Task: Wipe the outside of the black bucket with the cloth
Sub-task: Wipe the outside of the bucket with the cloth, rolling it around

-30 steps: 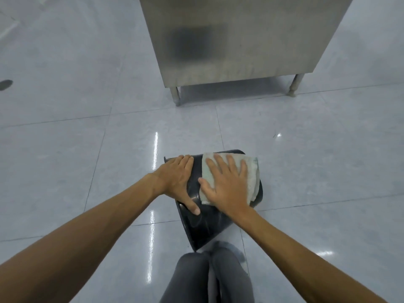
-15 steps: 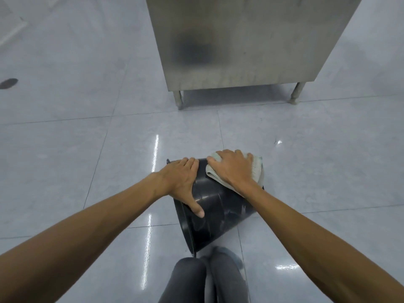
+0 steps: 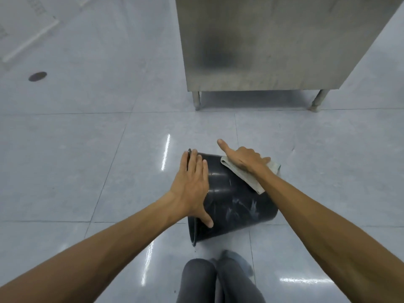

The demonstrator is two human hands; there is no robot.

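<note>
here the left hand (image 3: 192,186) lies spread on the tipped black bucket (image 3: 234,206), right hand (image 3: 244,159) pressing the cloth (image 3: 247,177) flat.

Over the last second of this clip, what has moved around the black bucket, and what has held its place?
The right hand slid the cloth from the top of the bucket's side over toward its far right edge, thumb now lifted. The black bucket shows more of its wall, with whitish smears. The left hand stayed flat on the wall near the rim; the bucket still lies on its side on the floor.
</note>
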